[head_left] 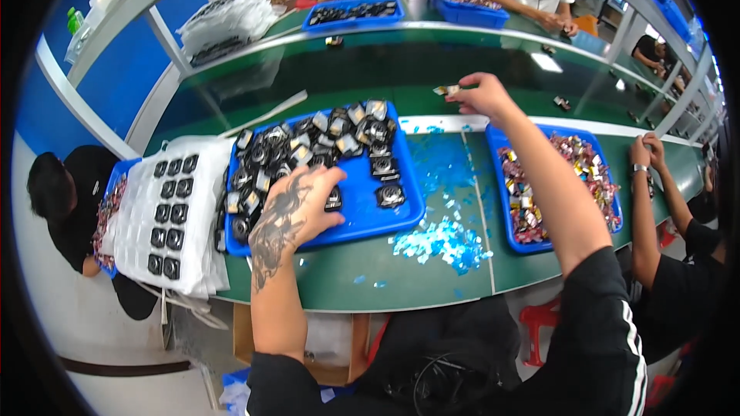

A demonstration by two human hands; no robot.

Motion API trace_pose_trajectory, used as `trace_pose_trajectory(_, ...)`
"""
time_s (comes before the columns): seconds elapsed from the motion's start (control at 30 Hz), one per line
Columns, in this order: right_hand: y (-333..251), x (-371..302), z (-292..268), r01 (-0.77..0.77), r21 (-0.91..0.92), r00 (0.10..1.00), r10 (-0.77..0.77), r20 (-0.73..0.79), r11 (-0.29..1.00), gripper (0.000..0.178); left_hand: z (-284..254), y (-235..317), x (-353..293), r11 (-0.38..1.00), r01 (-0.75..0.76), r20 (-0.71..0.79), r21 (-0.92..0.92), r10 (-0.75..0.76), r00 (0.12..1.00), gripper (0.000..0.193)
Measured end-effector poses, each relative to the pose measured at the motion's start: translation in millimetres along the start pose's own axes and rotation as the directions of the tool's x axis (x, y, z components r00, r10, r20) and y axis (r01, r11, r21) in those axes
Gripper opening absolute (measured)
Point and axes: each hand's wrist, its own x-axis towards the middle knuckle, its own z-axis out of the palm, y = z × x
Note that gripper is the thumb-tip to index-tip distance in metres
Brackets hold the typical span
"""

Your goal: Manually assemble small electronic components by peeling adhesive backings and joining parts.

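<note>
My left hand [299, 204], tattooed on its back, is over a blue tray [347, 229] of small black camera-like modules [266, 150]. Its thumb and index finger are apart, on either side of one black module [333, 199]; no firm grip shows. A short column of modules [389, 196] lies to its right in the tray. Farther off, over the green conveyor belt, my right hand [482, 98] pinches a small electronic part [445, 91] with a pale, yellowish face between its fingertips.
Blue film scraps [443, 245] lie between the trays. A second blue tray [532, 245] holds many small pinkish, metallic parts. At left, a white plastic tray stack [146, 219] carries modules in rows. Co-workers sit across, left and right; a metal rail [432, 122] edges the belt.
</note>
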Motion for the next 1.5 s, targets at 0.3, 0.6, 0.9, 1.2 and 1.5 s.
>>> trace_pose_trajectory(0.3, 37, 46, -6, 0.038, -0.552, 0.968, -0.168, -0.186, 0.833, 0.050, 24, 5, 5, 0.999, -0.017, -0.131, 0.038, 0.022, 0.991, 0.018)
trace_pose_trajectory(0.6, -12, -69, -53, 0.396, -0.527, 0.883, -0.469, -0.006, 0.752, 0.025, 19, 8, 6, 0.993, -0.008, -0.018, 0.117, 0.010, 1.000, 0.044)
trace_pose_trajectory(0.9, -2, -160, -81, 0.425, -0.409, 0.878, -0.478, -0.032, 0.808, 0.014, 9, 39, 37, 0.947, 0.050, -0.234, -0.316, -0.129, 0.964, 0.020)
trace_pose_trajectory(1.2, 30, -145, -77, 0.415, -0.729, 0.893, -0.399, 0.210, 0.544, 0.013, 38, 84, 39, -0.219, 0.172, 0.168, -0.960, 0.039, 0.985, 0.027)
trace_pose_trajectory(1.5, 17, -187, -67, 0.310, 0.212, 0.938, -0.261, -0.227, 0.927, 0.015, 45, 90, 34, -0.269, 0.175, 0.154, -0.947, 0.098, 0.983, 0.037)
